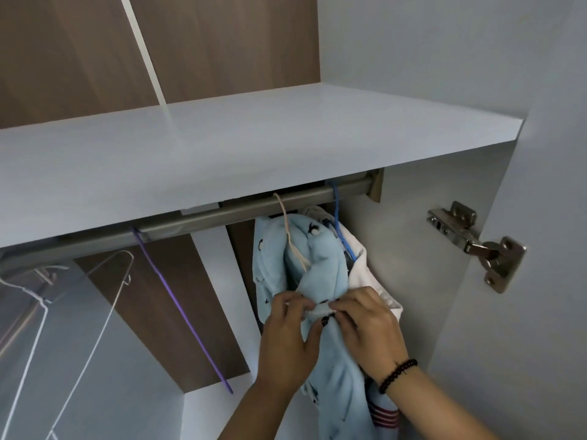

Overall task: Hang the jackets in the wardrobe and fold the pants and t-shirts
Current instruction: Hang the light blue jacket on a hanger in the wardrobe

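Head view showed my left hand [287, 331] and right hand [362, 325] pinching the blue jacket's [320, 258] front together, already hung on the rail [203, 217] above them beside a white garment [371, 281]; folding unseen.

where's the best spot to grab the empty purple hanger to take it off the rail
Probably high on the purple hanger, on its neck just under the hook on the rail. Its long thin arm slants down to the right, so a low grip would likely swing it. Come from the front left: the space there holds only the white wire hanger, while the light blue jacket and both hands crowd the right.
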Available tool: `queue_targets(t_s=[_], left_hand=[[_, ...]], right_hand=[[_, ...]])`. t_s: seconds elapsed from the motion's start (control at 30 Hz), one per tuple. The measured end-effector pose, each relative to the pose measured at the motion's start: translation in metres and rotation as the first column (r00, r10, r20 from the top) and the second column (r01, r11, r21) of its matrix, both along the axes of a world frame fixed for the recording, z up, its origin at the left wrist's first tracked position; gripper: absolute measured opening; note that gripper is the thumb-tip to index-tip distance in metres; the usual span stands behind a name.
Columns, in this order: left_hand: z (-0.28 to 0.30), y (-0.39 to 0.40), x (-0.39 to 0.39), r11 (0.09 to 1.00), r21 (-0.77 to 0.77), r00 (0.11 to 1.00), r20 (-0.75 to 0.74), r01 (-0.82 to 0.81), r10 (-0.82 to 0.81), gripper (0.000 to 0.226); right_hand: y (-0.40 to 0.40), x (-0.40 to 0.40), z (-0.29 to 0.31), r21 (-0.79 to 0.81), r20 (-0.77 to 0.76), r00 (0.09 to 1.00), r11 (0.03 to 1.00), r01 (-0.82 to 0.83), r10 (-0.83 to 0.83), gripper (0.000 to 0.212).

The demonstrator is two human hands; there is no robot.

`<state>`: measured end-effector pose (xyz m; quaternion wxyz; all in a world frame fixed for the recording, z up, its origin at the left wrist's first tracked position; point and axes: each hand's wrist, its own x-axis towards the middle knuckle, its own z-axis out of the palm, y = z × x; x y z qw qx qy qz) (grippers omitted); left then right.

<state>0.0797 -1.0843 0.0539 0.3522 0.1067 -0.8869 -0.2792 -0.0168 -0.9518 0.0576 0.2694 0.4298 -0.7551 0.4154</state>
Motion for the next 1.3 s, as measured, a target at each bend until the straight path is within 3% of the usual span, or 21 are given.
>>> queue_targets(t_s=[0.1,0.27,0.4,0.57,0.8,0.97,1.17,1.3], left_hand=[[-0.014,0.006,0.004,1.0,-0.016,0.997,-0.081,-0.003,0.002,0.01],[-0.037,0.019,0.006,0.995,0.097,0.987,-0.152,-0.029,0.044,0.004],[-0.045,0.021,0.009,0.98,0.188,0.981,-0.168,-0.063,0.095,0.018],[-0.047,0.02,0.018,0.994,0.109,1.0,0.0,-0.002,0.002,0.028],[-0.027,0.015,0.054,0.998,0.053,0.983,0.184,0.016,-0.025,0.038],[-0.011,0.009,0.089,0.997,-0.03,0.944,0.327,0.065,-0.052,0.035],[0.007,0.001,0.147,0.971,-0.13,0.858,0.501,0.203,-0.112,0.037],[0.014,0.013,0.178,0.938,-0.174,0.793,0.591,0.3,-0.144,0.033]], right_hand=[[0.004,0.003,-0.012,-0.042,-0.027,0.998,0.998,-0.051,0.05,0.01],[0.007,0.005,-0.018,-0.087,0.063,0.988,0.987,-0.133,0.139,0.013],[0.006,0.016,-0.03,-0.124,0.154,0.976,0.983,-0.137,0.155,0.019],[0.004,0.024,-0.035,-0.134,0.292,0.955,0.991,-0.018,0.057,0.032],[0.016,0.036,-0.032,-0.046,0.348,0.935,0.998,-0.051,0.064,0.039],[0.036,0.064,-0.032,0.123,0.498,0.865,0.983,-0.133,0.055,0.047],[0.06,0.127,-0.025,0.396,0.51,0.845,0.916,-0.066,-0.16,0.059],[0.077,0.178,-0.015,0.588,0.432,0.859,0.808,-0.036,-0.276,0.059]])
